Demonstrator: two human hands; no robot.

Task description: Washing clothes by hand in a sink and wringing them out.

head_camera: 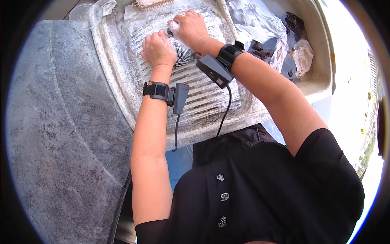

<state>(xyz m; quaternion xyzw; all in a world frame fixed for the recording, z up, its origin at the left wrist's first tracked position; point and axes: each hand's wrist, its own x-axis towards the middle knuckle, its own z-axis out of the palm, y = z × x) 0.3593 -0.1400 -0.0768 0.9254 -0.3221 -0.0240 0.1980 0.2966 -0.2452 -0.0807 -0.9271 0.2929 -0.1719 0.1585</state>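
Observation:
My left hand and my right hand, both wet with soap suds, grip a black-and-white patterned cloth from either side. The cloth is bunched up and partly hidden under my fingers. It lies against the ribbed washboard surface of a worn, stained laundry sink. White foam is spread over the upper ridges around both hands. A black strap with a small grey device and a cable is fastened on each wrist.
To the right, a basin holds water with soaking pale garments and dark ones. A scrub brush rests at the washboard's far edge. A clear plastic bowl stands at the far left corner, beside a grey stone-like counter.

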